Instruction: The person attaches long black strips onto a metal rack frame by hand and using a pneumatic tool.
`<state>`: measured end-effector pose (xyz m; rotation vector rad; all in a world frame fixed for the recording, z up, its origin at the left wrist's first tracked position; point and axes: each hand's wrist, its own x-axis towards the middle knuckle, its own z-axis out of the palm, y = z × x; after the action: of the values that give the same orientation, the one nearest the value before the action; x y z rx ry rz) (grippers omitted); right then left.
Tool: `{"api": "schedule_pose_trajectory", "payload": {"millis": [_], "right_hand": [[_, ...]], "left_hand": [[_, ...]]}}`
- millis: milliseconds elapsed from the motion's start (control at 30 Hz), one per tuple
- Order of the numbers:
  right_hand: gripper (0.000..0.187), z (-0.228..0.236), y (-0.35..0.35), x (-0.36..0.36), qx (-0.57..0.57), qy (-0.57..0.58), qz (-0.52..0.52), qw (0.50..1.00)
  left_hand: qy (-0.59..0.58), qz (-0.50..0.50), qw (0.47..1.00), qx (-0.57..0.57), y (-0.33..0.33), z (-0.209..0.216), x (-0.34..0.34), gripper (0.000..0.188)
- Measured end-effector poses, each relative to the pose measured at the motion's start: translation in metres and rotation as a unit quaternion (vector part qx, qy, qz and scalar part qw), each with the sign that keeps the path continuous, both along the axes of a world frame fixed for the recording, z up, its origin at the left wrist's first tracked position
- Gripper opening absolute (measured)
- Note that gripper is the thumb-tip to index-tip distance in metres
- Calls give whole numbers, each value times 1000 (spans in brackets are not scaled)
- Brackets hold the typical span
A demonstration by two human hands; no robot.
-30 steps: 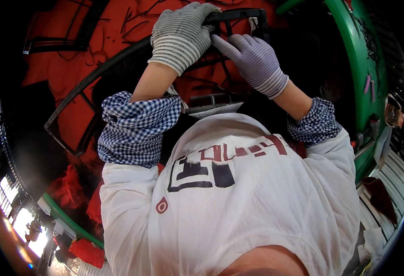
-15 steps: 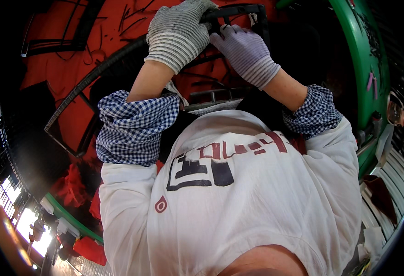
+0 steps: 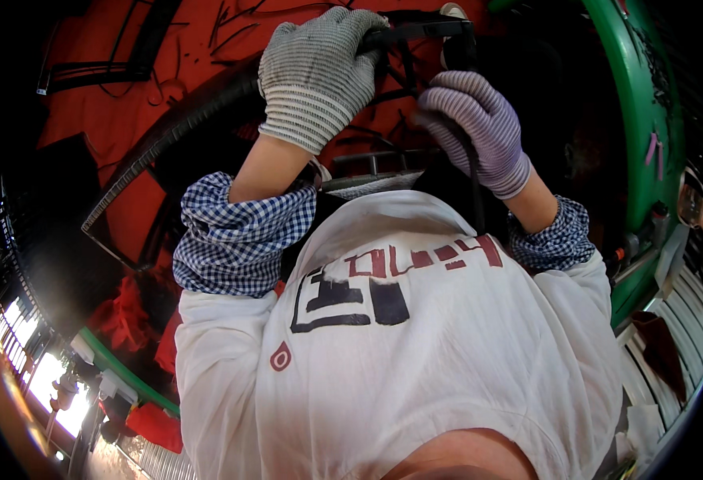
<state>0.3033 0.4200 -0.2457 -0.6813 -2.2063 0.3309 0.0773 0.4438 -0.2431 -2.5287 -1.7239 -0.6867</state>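
Observation:
My left hand (image 3: 315,84), in a grey-and-white striped glove, is closed around the bar of a black frame (image 3: 177,120) at the top of the view. One long curved side of the frame is wrapped in dark ribbed strip and sweeps down to the left. My right hand (image 3: 483,132), in a purple striped glove, is closed on a thin black strip (image 3: 478,204) that hangs past the wrist toward my shirt. This hand is below the frame's right corner and apart from it; its fingertips are blurred.
Loose black strips (image 3: 235,42) are strewn over the red floor covering (image 3: 199,60). Another black frame (image 3: 99,76) lies at the far left. A curved green edge (image 3: 635,88) runs down the right side, and red cloth (image 3: 121,324) sits at lower left.
My right hand has drawn back from the frame, down and to the right, with the black strip now visible along it. My left hand has shifted slightly but keeps its grip.

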Motion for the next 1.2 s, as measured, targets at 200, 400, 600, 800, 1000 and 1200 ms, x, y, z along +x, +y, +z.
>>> {"api": "schedule_pose_trajectory", "payload": {"millis": [200, 400, 600, 800, 1000, 1200], "right_hand": [[31, 1, -8, -6, -58, 88, -85, 991], [23, 5, -10, 2, -108, 70, -49, 990], [32, 5, -14, 9, -98, 43, -1, 994], [39, 16, -2, 8, 45, -2, 40, 998], [32, 35, 24, -12, 47, -50, 110, 992], [11, 34, 79, -36, -372, 90, 99, 918]], "left_hand": [[-36, 20, 999, -7, -18, 5, 12, 34], [-67, 24, 997, 33, -28, 1, 10, 34], [-77, 20, 995, 58, -26, -2, 10, 36], [-73, 14, 994, 80, -38, -7, 12, 36], [-49, 10, 996, 71, -40, -11, 11, 39], [-59, 26, 994, 93, -46, -12, 15, 38]]}}
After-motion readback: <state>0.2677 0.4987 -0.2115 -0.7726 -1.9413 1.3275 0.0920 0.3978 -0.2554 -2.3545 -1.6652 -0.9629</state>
